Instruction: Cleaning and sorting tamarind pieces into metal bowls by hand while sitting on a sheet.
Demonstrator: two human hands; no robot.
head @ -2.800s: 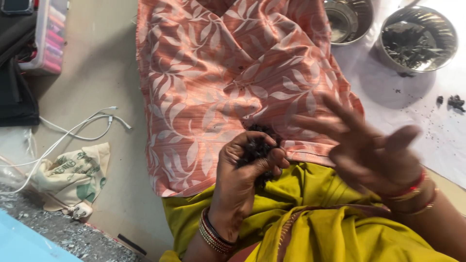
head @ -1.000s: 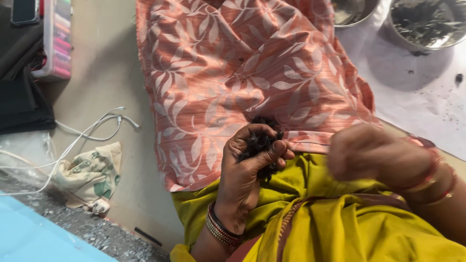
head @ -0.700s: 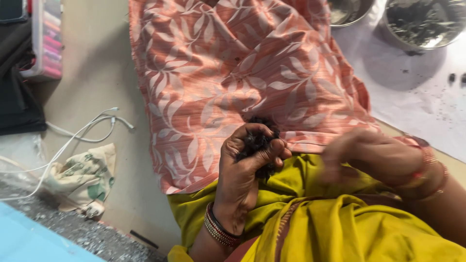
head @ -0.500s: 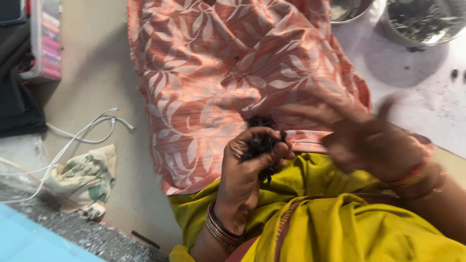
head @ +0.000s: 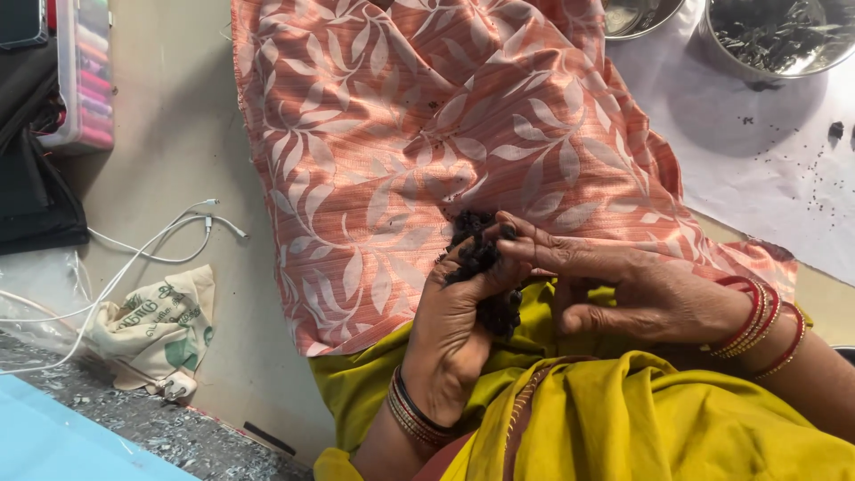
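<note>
A: Biggest first?

B: Peach leaf-print cloth [head: 427, 151] fills the middle, draped over the lap, top edge cut off by frame. Below it, yellow-green cloth [head: 641, 428], running out the bottom edge. White sheet [head: 757, 169] at top right, dark specks on it.

A: Containers?

B: Two steel bowls on the white sheet's far edge, both cropped. Right bowl [head: 775, 40] has dark stuff inside, can't ID it. Left bowl [head: 637, 13] mostly out of view.

A: Left side?

B: Black bag [head: 31, 196], partly cut off. Box of coloured strips [head: 85, 76] at top left. White cable [head: 151, 245] on the floor, near a printed cloth pouch [head: 151, 325]. Clear plastic by it, hard to make out.

A: Hands?

B: Left hand [head: 459, 330] is closed around a dark clump [head: 481, 267], which sits at the lower edge of the peach cloth, above the yellow-green. Much of the clump is hidden in the fist; material unclear. Right hand [head: 623, 289] has fingers extended, tips on the clump's top, pinching at it. Bangles on both wrists.

A: Right hand gripping?

B: Fingertips close together on the clump; actual hold hidden by the fingers.
</note>
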